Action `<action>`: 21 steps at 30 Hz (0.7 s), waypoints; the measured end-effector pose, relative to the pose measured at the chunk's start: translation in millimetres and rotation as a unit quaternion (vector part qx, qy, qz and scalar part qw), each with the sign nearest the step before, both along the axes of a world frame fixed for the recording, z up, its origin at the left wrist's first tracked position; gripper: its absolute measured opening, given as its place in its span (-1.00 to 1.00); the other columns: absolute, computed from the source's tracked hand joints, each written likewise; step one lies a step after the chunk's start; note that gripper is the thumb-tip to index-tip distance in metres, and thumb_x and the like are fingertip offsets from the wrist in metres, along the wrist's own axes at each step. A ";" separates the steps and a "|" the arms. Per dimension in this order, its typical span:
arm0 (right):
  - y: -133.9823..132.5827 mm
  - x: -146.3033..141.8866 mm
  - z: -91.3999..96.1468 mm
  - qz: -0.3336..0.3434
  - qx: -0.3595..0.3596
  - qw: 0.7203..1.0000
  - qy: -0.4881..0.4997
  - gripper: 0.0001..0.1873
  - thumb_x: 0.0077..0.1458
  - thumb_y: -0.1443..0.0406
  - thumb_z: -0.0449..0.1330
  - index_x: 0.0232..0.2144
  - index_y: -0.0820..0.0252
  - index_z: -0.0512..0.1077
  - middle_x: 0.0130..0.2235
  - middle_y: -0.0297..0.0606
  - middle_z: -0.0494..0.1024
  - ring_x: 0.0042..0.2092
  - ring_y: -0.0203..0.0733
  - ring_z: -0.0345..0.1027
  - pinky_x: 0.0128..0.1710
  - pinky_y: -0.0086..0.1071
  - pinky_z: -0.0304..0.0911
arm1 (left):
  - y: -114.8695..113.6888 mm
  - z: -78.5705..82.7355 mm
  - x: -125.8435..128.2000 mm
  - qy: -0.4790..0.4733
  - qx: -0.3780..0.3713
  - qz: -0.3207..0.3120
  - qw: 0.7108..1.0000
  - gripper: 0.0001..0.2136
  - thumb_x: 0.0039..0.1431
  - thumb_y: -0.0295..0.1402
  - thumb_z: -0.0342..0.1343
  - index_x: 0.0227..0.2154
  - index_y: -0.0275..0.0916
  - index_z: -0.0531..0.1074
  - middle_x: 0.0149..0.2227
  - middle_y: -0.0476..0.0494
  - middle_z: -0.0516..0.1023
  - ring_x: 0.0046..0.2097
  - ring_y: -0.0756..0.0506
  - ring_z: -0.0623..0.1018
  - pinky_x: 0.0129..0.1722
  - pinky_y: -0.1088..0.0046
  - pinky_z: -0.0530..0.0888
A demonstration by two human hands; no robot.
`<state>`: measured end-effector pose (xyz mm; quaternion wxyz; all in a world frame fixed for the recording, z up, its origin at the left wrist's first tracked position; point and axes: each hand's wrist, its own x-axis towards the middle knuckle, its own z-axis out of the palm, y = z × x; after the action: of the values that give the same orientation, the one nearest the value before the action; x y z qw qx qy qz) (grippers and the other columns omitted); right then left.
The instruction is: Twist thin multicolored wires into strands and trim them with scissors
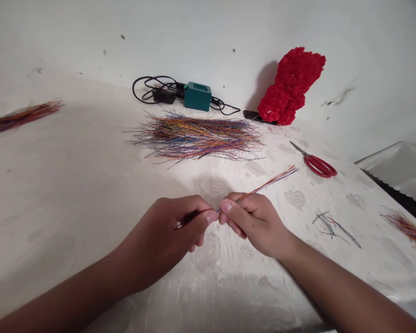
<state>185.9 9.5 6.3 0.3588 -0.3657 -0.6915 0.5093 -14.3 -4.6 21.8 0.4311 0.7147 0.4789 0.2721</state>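
A thin bunch of coloured wires (268, 183), orange and purple strands, runs between my two hands above the table. My right hand (247, 215) is closed on it, thumb on top, and the loose ends fan out to the upper right. Close beside it, my left hand (185, 224) pinches the other end between thumb and forefinger; the rest of that end is hidden by the fingers. Beyond my hands lies a large loose pile of multicoloured wires (201, 136).
Red-handled scissors (319, 165) lie at the right. Behind are a teal box (197, 96) with black cables and a red flower-covered figure (291, 88). Short grey wire scraps (334, 226), another wire bundle (407, 226) and a far-left wire bundle (24, 115) rest on the table.
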 end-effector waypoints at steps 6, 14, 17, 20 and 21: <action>1.4 1.3 -2.3 0.006 0.003 1.000 0.003 -0.58 0.35 0.20 0.06 -0.53 0.26 0.42 -0.57 -0.44 0.29 -0.57 -0.47 0.13 -0.56 -0.51 0.11 | -1.0 2.7 0.3 -0.008 -0.019 -0.009 1.000 -0.74 0.30 -0.28 0.00 -0.44 -0.18 0.50 -0.63 0.16 0.45 -0.55 0.13 0.41 -0.51 0.68 0.34; 0.9 3.2 -5.2 0.008 -0.026 0.998 0.056 -0.60 0.37 0.11 0.02 -0.39 0.22 0.44 -0.62 -0.47 0.25 -0.57 -0.41 0.10 -0.52 -0.45 0.12 | -0.8 5.0 0.6 -0.035 -0.058 -0.002 0.998 -0.70 0.30 -0.29 0.01 -0.54 -0.23 0.44 -0.63 0.13 0.46 -0.56 0.12 0.41 -0.51 0.67 0.35; 0.6 1.3 -3.1 -0.015 -0.030 0.998 0.052 -0.62 0.36 0.14 0.04 -0.42 0.23 0.43 -0.63 -0.47 0.25 -0.59 -0.43 0.08 -0.55 -0.47 0.08 | -1.3 6.2 0.6 -0.037 -0.071 0.000 0.997 -0.72 0.29 -0.27 0.02 -0.51 -0.23 0.45 -0.64 0.13 0.46 -0.57 0.12 0.40 -0.51 0.67 0.36; 1.4 0.3 -1.0 -0.048 -0.028 0.997 0.054 -0.60 0.35 0.16 0.05 -0.49 0.23 0.41 -0.64 -0.47 0.23 -0.61 -0.43 0.05 -0.61 -0.48 0.01 | -0.4 7.7 0.2 -0.032 -0.072 0.003 0.997 -0.78 0.28 -0.26 0.03 -0.41 -0.20 0.49 -0.63 0.13 0.46 -0.56 0.11 0.41 -0.52 0.65 0.36; 2.0 0.3 -0.8 -0.064 -0.034 0.996 0.059 -0.60 0.34 0.16 0.06 -0.50 0.23 0.40 -0.65 -0.47 0.22 -0.62 -0.43 0.04 -0.62 -0.48 -0.02 | 0.4 8.2 0.0 -0.030 -0.066 0.005 0.997 -0.80 0.28 -0.26 0.03 -0.39 -0.19 0.49 -0.63 0.13 0.45 -0.56 0.11 0.41 -0.52 0.65 0.36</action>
<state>186.2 11.5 5.5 0.4185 -0.3907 -0.6265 0.5288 -14.4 -4.2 30.0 0.4903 0.6734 0.4864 0.2638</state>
